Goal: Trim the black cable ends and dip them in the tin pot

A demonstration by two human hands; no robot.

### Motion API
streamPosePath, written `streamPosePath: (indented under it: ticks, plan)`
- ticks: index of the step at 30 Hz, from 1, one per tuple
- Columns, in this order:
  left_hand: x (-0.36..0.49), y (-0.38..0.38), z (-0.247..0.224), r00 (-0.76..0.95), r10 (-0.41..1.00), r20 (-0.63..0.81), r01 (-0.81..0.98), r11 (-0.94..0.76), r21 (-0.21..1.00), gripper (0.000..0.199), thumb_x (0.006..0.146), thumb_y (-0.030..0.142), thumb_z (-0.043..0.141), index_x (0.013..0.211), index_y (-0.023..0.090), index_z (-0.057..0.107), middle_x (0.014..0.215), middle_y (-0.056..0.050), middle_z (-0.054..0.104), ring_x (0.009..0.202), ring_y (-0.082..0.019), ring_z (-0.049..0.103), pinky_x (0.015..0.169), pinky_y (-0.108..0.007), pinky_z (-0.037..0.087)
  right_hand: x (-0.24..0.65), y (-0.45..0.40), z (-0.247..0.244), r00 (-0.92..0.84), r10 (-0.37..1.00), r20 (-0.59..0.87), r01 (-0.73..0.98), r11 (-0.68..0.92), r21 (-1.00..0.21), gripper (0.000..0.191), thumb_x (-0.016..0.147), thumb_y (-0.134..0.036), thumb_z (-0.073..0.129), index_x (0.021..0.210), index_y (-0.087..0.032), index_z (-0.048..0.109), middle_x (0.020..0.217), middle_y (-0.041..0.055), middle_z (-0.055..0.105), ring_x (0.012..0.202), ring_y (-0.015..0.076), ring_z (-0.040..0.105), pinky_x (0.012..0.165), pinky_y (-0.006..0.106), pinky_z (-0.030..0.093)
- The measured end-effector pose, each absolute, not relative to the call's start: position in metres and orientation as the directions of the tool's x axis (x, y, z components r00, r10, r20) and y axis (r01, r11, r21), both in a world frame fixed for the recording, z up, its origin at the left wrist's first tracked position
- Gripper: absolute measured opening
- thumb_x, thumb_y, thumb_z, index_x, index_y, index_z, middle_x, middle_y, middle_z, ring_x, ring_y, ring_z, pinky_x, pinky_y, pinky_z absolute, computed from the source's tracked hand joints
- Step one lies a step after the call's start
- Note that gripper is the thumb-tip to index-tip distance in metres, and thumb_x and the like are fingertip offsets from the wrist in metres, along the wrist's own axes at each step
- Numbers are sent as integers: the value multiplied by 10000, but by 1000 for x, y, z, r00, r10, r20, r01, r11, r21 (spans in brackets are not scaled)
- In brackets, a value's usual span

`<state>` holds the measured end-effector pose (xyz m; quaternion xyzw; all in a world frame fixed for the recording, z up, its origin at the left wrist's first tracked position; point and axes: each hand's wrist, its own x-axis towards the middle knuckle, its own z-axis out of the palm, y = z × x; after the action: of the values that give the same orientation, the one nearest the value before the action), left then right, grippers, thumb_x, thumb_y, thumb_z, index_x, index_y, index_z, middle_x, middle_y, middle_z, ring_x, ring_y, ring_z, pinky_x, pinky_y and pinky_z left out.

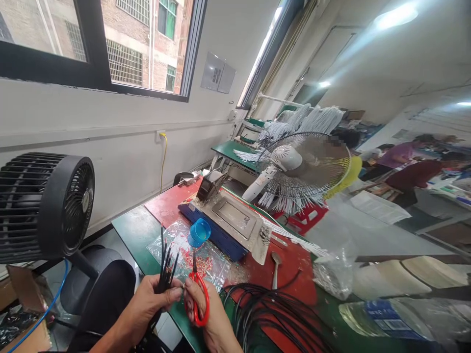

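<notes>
My left hand (156,296) is closed around a bundle of black cables (167,267) whose ends point up, some showing reddish tips. Close beside it, my right hand (200,299) grips red-handled scissors (201,314), blades pointing up and away. The fingertips of both hands nearly meet at the cable bundle. Beyond them lies a clear plastic sheet (172,235) scattered with small red and whitish scraps (204,264). A blue cup (199,232) stands on that sheet. More black cable (265,314) lies coiled to the right of my right hand.
A metal device with a blue base (217,235) sits on the red and green table (130,228), with a spoon (275,269) nearby. One fan (47,206) is at left, another (287,159) beyond the table. A large bottle (386,318) lies right. People work in the background.
</notes>
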<state>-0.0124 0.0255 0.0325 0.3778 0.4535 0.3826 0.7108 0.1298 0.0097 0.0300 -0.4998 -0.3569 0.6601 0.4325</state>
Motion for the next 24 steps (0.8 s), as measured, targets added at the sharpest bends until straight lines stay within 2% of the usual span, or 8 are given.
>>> streamPosePath:
  ticks: [6, 11, 15, 18, 24]
  plan:
    - [-14, 26, 35, 269, 904, -332, -187, 387, 903, 292, 613, 392, 763, 707, 124, 695, 545, 13, 525, 510, -104, 352, 491, -249, 263, 126, 9, 30, -157, 934, -320, -242, -350, -905, 446, 676, -552, 674, 584, -156, 492, 415, -77, 395, 338, 29, 325, 345, 164, 221]
    - [-13, 25, 33, 329, 894, -304, -256, 394, 882, 288, 643, 393, 739, 724, 122, 684, 566, -11, 565, 508, -108, 368, 488, -253, 256, 126, 9, 30, -192, 900, -392, -386, -436, -813, 480, 697, -594, 630, 599, -135, 529, 441, -65, 419, 312, 19, 320, 303, 158, 200]
    - [-12, 23, 31, 385, 882, -271, -281, 391, 876, 261, 701, 385, 694, 688, 127, 659, 582, -20, 566, 514, -110, 372, 499, -258, 247, 124, 7, 29, -215, 894, -394, -420, -448, -789, 464, 684, -560, 664, 600, -114, 567, 426, -59, 430, 296, 15, 327, 287, 148, 204]
    - [-11, 22, 30, 423, 872, -246, -317, 397, 861, 279, 756, 384, 638, 632, 134, 634, 575, -25, 558, 524, -119, 402, 511, -263, 261, 121, 5, 29, -216, 868, -447, -481, -493, -725, 438, 632, -537, 715, 623, -121, 578, 439, -57, 456, 309, 17, 344, 288, 138, 225]
    - [-8, 20, 27, 456, 850, -263, -320, 433, 843, 326, 782, 401, 600, 575, 149, 591, 559, -22, 531, 535, -139, 455, 518, -271, 274, 119, 3, 29, -224, 830, -511, -510, -547, -664, 448, 573, -538, 747, 591, -133, 557, 414, -64, 453, 299, 16, 340, 288, 132, 229]
